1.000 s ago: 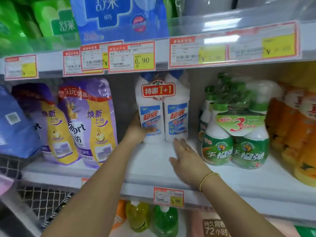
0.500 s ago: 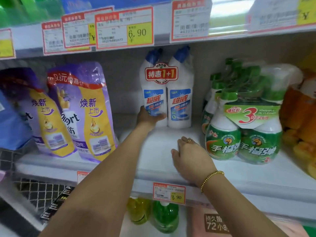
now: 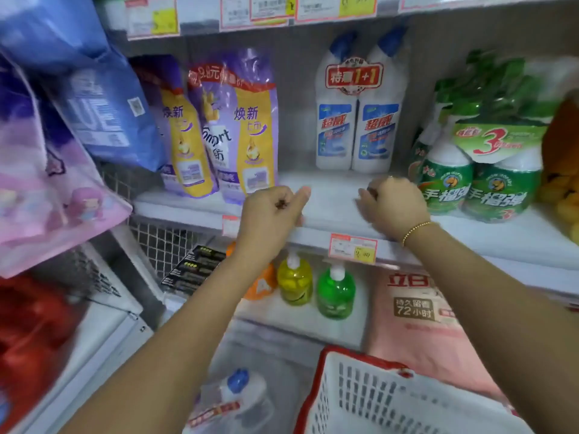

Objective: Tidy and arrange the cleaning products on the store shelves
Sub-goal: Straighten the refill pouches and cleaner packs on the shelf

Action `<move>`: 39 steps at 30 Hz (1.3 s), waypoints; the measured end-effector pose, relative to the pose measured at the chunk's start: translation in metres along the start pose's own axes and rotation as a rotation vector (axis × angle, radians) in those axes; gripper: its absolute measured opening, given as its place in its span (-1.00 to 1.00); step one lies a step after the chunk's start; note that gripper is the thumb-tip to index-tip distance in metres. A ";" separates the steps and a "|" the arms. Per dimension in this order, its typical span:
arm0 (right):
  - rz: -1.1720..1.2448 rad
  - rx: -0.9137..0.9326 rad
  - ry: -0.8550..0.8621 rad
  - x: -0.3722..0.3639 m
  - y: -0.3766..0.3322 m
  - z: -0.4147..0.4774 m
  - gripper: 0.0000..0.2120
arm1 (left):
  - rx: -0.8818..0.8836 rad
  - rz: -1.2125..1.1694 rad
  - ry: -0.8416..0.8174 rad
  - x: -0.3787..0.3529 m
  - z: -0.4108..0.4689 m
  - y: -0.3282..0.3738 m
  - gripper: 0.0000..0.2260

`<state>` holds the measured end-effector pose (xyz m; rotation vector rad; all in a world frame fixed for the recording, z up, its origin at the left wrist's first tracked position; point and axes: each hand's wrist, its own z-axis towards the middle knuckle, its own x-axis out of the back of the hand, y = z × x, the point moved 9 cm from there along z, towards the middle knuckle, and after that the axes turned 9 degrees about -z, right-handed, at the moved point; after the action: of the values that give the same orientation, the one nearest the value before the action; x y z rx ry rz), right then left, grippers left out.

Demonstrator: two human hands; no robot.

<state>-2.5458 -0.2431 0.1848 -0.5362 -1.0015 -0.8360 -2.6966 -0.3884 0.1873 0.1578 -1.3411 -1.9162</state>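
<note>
Twin-pack of cleaner bottles (image 3: 357,120) upright at the back of the shelf (image 3: 332,198), between purple pouches (image 3: 241,126) and green spray bottles (image 3: 476,183). Left hand (image 3: 271,211) and right hand (image 3: 395,203) at its front edge, fingers curled on nothing

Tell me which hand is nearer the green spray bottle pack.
Right. The right hand is beside the green pack; the left hand is farther left, near the purple pouches.
</note>
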 end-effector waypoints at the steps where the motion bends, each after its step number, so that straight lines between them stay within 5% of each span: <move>1: 0.016 -0.004 -0.014 0.003 -0.002 -0.002 -0.67 | 0.024 -0.004 -0.010 0.019 -0.029 -0.007 -0.55; 5: 0.161 0.051 0.104 0.023 -0.027 -0.023 -0.65 | 0.192 0.030 0.027 0.105 -0.137 -0.064 -0.53; 8: 0.347 0.212 0.228 0.022 -0.084 -0.073 -0.68 | 0.354 0.035 0.128 0.157 -0.213 -0.127 -0.85; 9: 0.393 0.288 0.191 0.009 -0.109 -0.092 -0.68 | 0.398 0.052 0.164 0.169 -0.233 -0.147 -0.82; 14: 0.532 0.448 -0.612 -0.128 -0.207 -0.193 -0.29 | 0.528 0.043 0.070 0.155 -0.281 -0.221 -0.58; 16: 0.521 0.433 -0.738 -0.164 -0.221 -0.225 -0.30 | 0.552 0.137 -0.017 0.133 -0.286 -0.232 -0.49; 22: 0.360 0.378 -0.630 -0.176 -0.234 -0.243 -0.63 | 0.598 0.102 0.013 0.118 -0.301 -0.260 -0.44; 28: 0.233 0.706 -0.502 -0.115 -0.276 -0.251 -0.82 | 0.641 -0.088 0.162 0.131 -0.317 -0.260 -0.43; 34: 0.366 0.662 -0.397 -0.016 -0.249 -0.220 -0.72 | 0.623 -0.136 0.070 0.119 -0.325 -0.238 -0.50; 39: 0.545 0.578 -0.177 0.086 -0.202 -0.185 -0.69 | 0.452 -0.189 0.187 0.133 -0.259 -0.152 -0.56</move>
<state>-2.5907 -0.5267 0.1814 -0.3551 -1.1263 -0.0012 -2.7372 -0.6467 -0.0112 0.6918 -1.6549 -1.6675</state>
